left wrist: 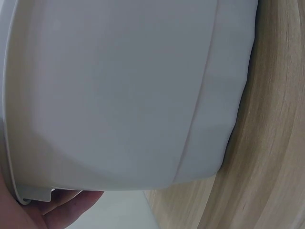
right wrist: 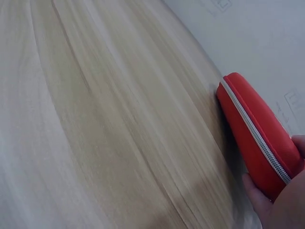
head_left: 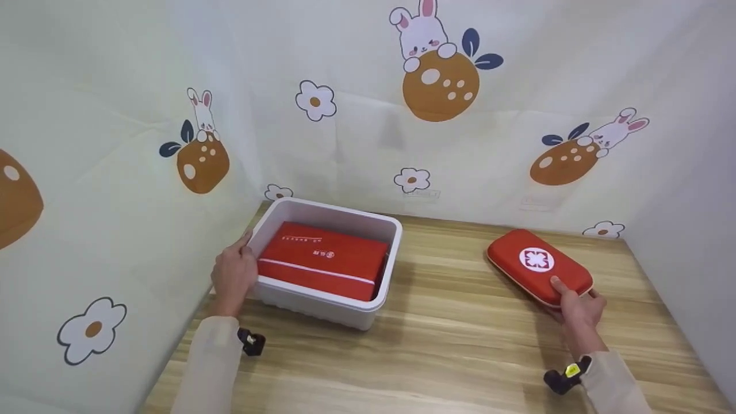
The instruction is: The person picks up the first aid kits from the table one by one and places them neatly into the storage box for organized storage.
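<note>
At the left, a white plastic bin (head_left: 322, 307) stands on the table, with a flat red package (head_left: 328, 267) bearing a white stripe and small print inside it. My left hand (head_left: 234, 275) grips the bin's left side at the rim; the left wrist view shows fingers (left wrist: 71, 210) curled under that rim. On the right is a red zippered first-aid case (head_left: 536, 260) with a white cross emblem. My right hand (head_left: 582, 313) holds its near end, thumb on top and fingers beneath. The zipper side of the case (right wrist: 257, 138) fills the right of the right wrist view.
The wood-grain table (head_left: 443, 322) extends between the bin and the case. Pale fabric walls (head_left: 356, 138) with rabbit and flower prints enclose its left, back and right sides. Black wrist devices (head_left: 566, 376) are worn on both arms.
</note>
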The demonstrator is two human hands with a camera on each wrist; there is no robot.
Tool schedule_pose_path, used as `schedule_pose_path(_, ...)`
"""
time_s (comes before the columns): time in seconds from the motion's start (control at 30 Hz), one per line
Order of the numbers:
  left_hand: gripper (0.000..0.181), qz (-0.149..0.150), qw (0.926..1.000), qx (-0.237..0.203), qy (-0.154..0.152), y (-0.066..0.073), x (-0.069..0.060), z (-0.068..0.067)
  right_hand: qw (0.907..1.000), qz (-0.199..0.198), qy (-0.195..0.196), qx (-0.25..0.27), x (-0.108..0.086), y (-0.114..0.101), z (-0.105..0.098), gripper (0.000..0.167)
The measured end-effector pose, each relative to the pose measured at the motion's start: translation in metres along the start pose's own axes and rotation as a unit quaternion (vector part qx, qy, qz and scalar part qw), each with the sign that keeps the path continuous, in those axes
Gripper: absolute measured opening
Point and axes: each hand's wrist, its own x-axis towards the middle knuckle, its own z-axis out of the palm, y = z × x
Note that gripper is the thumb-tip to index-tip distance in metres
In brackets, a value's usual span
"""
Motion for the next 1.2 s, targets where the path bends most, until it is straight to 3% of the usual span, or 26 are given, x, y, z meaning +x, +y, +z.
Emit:
schedule_pose_path(0.57,0.05,0.005,0.9999,-0.005,0.008,-0.002,0.0,0.0,0.9959,0.004,-0.042,0.08,-0.021,-0.013,0.014,0.105)
schedule_pose_path(0.8,0.05,0.007,0.9999,-0.005,0.011,-0.002,0.001,-0.002,0.9869,0.014,-0.093,0.131,-0.039,-0.02,0.026,0.107)
schedule_pose_path(1.07,0.05,-0.001,1.0,-0.007,0.003,-0.001,0.0,-0.002,0.9904,-0.043,-0.091,0.094,-0.056,-0.03,0.039,0.097)
schedule_pose_path(1.2,0.05,-0.004,0.9999,-0.01,0.0,-0.002,0.0,-0.002,0.9875,-0.043,-0.112,0.102,-0.067,-0.034,0.044,0.097)
